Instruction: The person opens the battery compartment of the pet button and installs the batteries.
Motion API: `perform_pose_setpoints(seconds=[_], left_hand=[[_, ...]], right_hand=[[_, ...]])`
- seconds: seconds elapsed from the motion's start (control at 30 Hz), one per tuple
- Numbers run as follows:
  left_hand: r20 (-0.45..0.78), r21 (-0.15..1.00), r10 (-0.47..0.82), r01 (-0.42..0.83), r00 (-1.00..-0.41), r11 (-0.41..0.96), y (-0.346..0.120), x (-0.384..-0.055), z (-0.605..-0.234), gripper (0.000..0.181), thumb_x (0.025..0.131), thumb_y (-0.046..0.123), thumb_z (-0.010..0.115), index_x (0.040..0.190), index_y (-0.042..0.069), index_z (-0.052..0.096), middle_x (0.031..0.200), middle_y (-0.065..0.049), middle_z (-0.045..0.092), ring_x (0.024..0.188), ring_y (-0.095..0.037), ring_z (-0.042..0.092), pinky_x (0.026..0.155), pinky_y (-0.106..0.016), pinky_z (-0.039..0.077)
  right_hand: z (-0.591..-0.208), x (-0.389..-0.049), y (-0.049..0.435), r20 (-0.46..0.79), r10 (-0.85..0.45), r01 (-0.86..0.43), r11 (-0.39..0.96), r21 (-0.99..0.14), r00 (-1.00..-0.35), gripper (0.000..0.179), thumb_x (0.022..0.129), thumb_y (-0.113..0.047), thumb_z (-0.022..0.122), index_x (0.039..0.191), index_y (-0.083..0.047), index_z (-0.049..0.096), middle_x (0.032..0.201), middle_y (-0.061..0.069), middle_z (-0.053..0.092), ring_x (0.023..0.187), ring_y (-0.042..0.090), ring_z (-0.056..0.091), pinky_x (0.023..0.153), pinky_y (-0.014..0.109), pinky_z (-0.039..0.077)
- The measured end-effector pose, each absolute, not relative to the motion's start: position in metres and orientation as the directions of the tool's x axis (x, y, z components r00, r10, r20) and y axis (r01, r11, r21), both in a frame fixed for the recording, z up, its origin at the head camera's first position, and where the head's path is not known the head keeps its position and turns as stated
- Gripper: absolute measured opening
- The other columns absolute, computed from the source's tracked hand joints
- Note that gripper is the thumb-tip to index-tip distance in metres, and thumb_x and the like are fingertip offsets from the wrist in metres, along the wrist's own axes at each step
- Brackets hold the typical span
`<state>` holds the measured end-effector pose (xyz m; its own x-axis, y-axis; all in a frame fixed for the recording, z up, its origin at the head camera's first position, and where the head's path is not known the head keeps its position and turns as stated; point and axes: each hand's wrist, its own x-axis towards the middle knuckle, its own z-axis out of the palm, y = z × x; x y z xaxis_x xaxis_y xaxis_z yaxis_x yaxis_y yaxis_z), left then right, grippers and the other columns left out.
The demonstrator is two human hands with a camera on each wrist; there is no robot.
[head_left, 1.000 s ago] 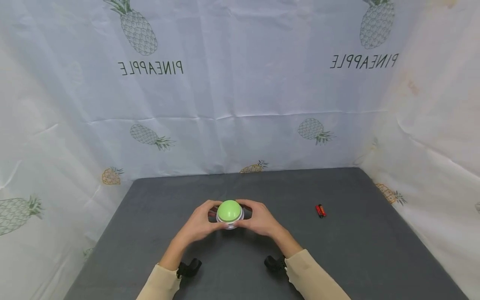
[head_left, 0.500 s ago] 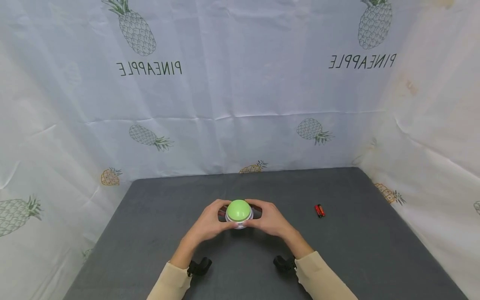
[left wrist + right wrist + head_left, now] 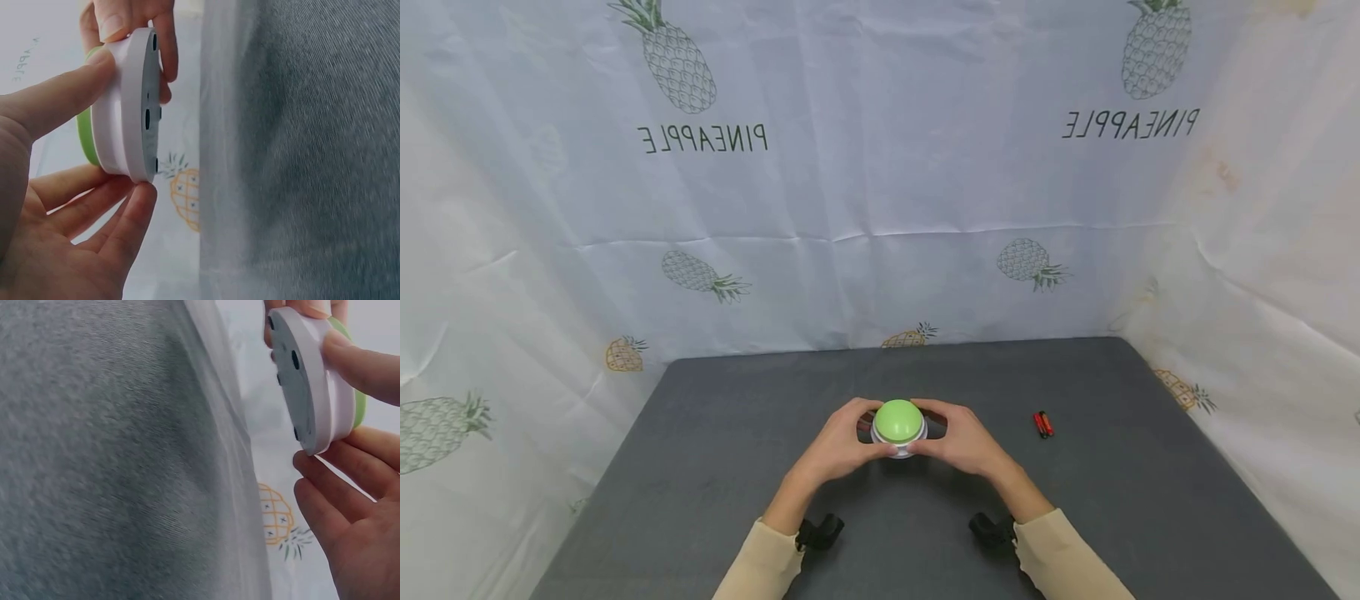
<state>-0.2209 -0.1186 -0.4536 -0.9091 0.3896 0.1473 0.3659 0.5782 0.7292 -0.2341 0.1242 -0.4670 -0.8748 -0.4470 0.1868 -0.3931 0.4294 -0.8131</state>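
A round push button (image 3: 898, 421) has a green dome on a white base. It is held between my two hands, dome up, above the dark table (image 3: 730, 467). My left hand (image 3: 842, 442) grips its left side, thumb at the near edge and fingers curled round behind and under the rim. On the opposite side my right hand (image 3: 961, 440) grips it the same way. In the left wrist view the base (image 3: 132, 112) shows a flat underside with small dark feet, with a gap between it and the table. The same underside (image 3: 294, 387) shows in the right wrist view.
Two red-and-black batteries (image 3: 1042, 424) lie side by side on the table, to the right of my hands. A white pineapple-print cloth (image 3: 865, 183) hangs behind the table and along both sides. A black wrist mount (image 3: 822, 532) sits on each forearm.
Both hands have moved steadily to the right together, carrying the push button with them at about the same height. The grips look the same, and the batteries have stayed put.
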Motion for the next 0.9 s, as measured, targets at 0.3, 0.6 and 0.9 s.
perform_pose_setpoints(seconds=[0.3,0.6,0.9], left_hand=[[0.159,0.737,0.408,0.383,-0.899,0.557,-0.108,-0.223,-0.451,0.065,0.085,0.037,0.084,0.137,0.007,0.059,0.125,-0.007,0.06,0.107,-0.023,0.062,0.09,-0.043,0.052],[0.17,0.75,0.421,0.394,-0.891,0.531,-0.106,-0.223,-0.451,0.066,0.086,0.04,0.082,0.139,0.008,0.058,0.128,-0.006,0.058,0.112,-0.023,0.062,0.094,-0.042,0.052],[0.217,0.771,0.463,0.442,-0.859,0.458,-0.111,-0.222,-0.453,0.073,0.085,0.035,0.084,0.147,0.014,0.052,0.132,-0.001,0.055,0.121,-0.019,0.056,0.104,-0.039,0.047]], right_hand=[[-0.462,-0.235,0.136,0.197,-0.456,-0.406,0.421,-0.811,-0.868,0.07,0.085,-0.032,0.085,0.143,-0.006,0.056,0.139,0.013,0.06,0.127,0.034,0.058,0.103,0.053,0.046],[-0.46,-0.234,0.141,0.197,-0.468,-0.41,0.413,-0.813,-0.861,0.069,0.086,-0.033,0.083,0.144,-0.008,0.056,0.139,0.012,0.06,0.128,0.034,0.057,0.102,0.054,0.045],[-0.451,-0.237,0.147,0.187,-0.478,-0.38,0.346,-0.858,-0.858,0.065,0.087,-0.033,0.082,0.142,-0.008,0.058,0.136,0.01,0.062,0.123,0.031,0.061,0.102,0.055,0.046]])
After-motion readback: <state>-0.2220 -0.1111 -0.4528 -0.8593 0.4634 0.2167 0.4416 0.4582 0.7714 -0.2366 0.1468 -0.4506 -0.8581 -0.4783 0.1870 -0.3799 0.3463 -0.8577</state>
